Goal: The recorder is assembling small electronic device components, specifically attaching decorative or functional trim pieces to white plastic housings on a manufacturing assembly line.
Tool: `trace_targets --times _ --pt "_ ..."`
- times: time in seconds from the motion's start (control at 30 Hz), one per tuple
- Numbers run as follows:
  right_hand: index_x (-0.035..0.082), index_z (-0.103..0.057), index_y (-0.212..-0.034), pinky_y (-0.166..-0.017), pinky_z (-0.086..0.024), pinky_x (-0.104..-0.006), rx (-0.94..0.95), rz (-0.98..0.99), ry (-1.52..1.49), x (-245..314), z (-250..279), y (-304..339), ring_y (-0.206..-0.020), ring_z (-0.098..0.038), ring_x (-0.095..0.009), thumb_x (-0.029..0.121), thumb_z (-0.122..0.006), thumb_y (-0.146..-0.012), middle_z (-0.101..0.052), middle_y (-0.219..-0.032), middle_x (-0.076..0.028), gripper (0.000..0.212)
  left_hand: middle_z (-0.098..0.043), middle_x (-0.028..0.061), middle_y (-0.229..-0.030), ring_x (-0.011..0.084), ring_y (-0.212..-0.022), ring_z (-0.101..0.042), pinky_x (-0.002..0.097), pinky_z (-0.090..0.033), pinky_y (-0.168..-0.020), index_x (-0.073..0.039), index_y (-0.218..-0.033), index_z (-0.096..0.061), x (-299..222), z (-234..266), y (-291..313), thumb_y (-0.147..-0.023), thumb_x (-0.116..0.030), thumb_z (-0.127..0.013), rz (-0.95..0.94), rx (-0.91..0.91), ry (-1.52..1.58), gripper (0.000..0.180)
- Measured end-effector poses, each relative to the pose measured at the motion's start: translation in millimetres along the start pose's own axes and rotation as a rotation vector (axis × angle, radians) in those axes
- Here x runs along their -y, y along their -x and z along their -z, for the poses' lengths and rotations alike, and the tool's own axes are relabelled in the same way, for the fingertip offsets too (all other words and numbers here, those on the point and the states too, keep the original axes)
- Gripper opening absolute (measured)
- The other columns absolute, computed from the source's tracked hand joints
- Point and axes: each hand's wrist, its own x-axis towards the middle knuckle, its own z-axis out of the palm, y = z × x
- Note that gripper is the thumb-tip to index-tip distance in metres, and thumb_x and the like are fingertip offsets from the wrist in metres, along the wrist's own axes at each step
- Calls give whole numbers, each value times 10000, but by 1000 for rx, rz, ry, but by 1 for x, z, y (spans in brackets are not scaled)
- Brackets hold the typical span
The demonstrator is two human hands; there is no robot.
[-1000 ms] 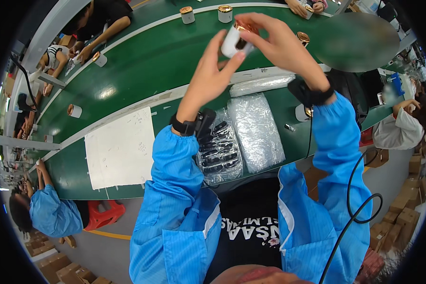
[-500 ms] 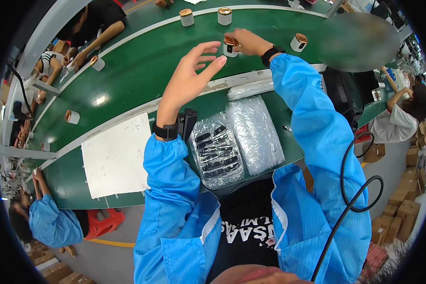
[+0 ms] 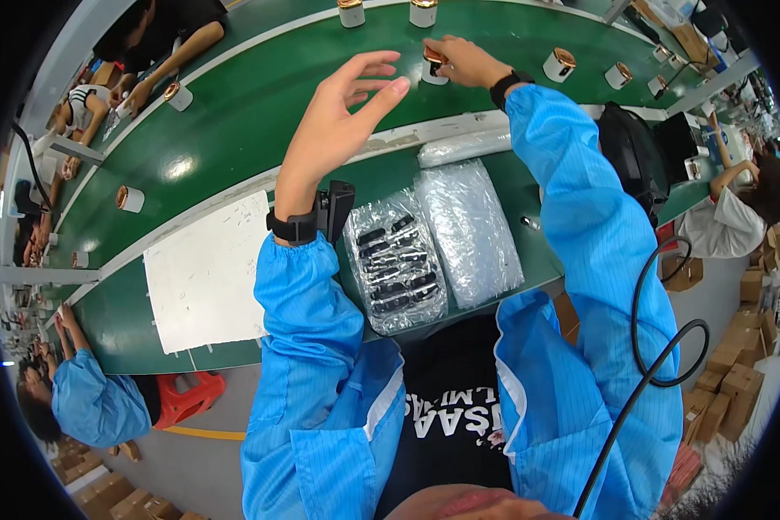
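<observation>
My right hand (image 3: 466, 62) reaches over the green belt, its fingers closed on the copper-gold top of a small white cylinder (image 3: 437, 76). A dark spot shows on the cylinder's side, and it stands upright at the belt's middle. Just left of it, my left hand (image 3: 342, 113) hangs above the belt with fingers apart and nothing in them. Two similar white cylinders with gold tops, one at the far edge (image 3: 351, 14) and one beside it (image 3: 423, 13), stand beyond my hands. Another gold-topped cylinder (image 3: 559, 65) is to the right of my right hand.
On the near bench lie a plastic bag of black parts (image 3: 399, 269), a stack of clear plastic bags (image 3: 468, 234) and a white sheet (image 3: 208, 273). A black bag (image 3: 634, 160) sits at the right. More cylinders ride the belt. Co-workers sit left, far left and right.
The view has shifted a little, and more cylinders show at the right. My right hand stays on the same cylinder; my left hand remains open beside it.
</observation>
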Motion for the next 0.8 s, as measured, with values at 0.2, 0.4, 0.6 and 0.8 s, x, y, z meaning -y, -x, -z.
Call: trace_targets --times 0.2,0.4,0.6,0.8 --pt "20 -572 -1396 -935 -525 -488 -434 131 20 65 51 37 -1083 -639 -441 150 -776 -891 -668 -1141 -225 560 -714 144 -1251 253 -1210 -671 395 -473 -1083 -52 -1380 -638 5 -3 6 -1007 -356 -734 4 37 -39 491" --pt "58 -590 -1426 -955 -541 -469 -238 -96 -186 158 63 198 -1195 -630 -402 265 -797 -909 -584 -1409 -201 595 -734 124 -1145 236 -1038 -715 377 -549 -930 -52 -1302 -679 -9 -12 11 -994 -247 -726 28 189 -135 368" --pt "-67 -553 -1422 -962 -517 -505 -112 -379 -37 244 14 286 -1216 -578 -465 500 -812 -853 -519 -1446 -298 844 -730 138 -1084 286 -886 -718 392 -577 -803 -24 -1114 -721 -1 -47 54 -925 -120 -710 84 442 -413 212" --pt "-125 -469 -1467 -974 -476 -548 -223 -385 26 251 -5 278 -1250 -509 -496 539 -801 -845 -438 -1479 -379 968 -672 120 -1136 356 -993 -654 419 -567 -813 -41 -1032 -707 -6 -79 131 -865 -19 -651 -42 473 -663 177"
